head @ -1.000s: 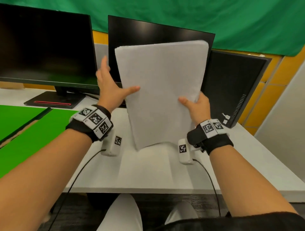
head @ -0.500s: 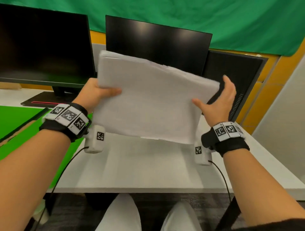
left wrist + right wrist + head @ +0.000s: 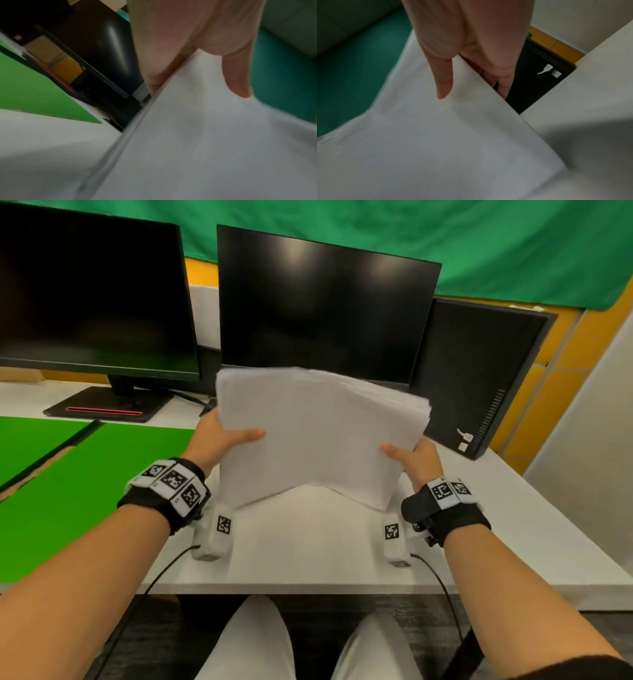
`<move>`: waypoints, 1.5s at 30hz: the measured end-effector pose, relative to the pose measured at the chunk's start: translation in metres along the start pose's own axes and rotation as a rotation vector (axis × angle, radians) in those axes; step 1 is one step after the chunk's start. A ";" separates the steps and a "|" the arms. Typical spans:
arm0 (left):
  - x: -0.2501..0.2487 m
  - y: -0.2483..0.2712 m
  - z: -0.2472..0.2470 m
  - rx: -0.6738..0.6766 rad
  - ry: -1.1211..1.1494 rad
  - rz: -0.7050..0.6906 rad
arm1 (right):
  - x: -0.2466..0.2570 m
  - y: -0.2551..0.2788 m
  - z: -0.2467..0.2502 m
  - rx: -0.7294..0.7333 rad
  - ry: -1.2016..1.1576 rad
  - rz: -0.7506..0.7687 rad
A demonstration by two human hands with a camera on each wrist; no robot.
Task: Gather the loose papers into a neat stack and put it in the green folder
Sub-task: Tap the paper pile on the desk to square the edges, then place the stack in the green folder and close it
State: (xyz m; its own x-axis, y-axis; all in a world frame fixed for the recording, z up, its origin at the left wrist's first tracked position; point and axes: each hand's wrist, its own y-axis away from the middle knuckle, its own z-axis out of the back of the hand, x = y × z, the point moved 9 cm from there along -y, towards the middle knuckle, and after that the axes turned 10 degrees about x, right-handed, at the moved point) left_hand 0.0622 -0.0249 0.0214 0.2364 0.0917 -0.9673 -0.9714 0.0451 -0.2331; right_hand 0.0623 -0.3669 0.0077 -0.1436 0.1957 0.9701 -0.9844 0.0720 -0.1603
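Head view: the left hand (image 3: 219, 440) and right hand (image 3: 416, 458) each grip a side of the paper stack (image 3: 318, 433) above the table (image 3: 308, 549); the green folder (image 3: 85, 484) lies open left of the grip.

Left wrist view: the thumb (image 3: 238, 75) lies on top of the stack, fingers beneath.

Right wrist view: the thumb (image 3: 443, 78) pinches likewise.

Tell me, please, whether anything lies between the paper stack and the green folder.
Nothing visible does. Both hands grip the paper stack above the white desk; the green folder lies open to the left, with only bare desk between.
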 end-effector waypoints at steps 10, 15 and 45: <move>-0.073 0.005 0.034 -0.395 -0.514 -0.229 | 0.062 -0.002 0.001 -0.065 0.151 0.184; -0.124 -0.013 -0.019 0.010 -0.861 -0.266 | 0.149 0.006 -0.031 0.083 0.348 0.481; 0.024 0.009 0.006 0.119 -0.109 0.151 | 0.010 0.011 -0.081 0.179 -0.129 -0.017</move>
State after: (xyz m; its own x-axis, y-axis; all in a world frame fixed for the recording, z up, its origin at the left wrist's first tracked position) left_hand 0.0589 -0.0162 -0.0037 0.0953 0.2132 -0.9723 -0.9881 0.1390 -0.0664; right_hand 0.0586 -0.2853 0.0006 -0.1270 0.0689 0.9895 -0.9875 -0.1031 -0.1196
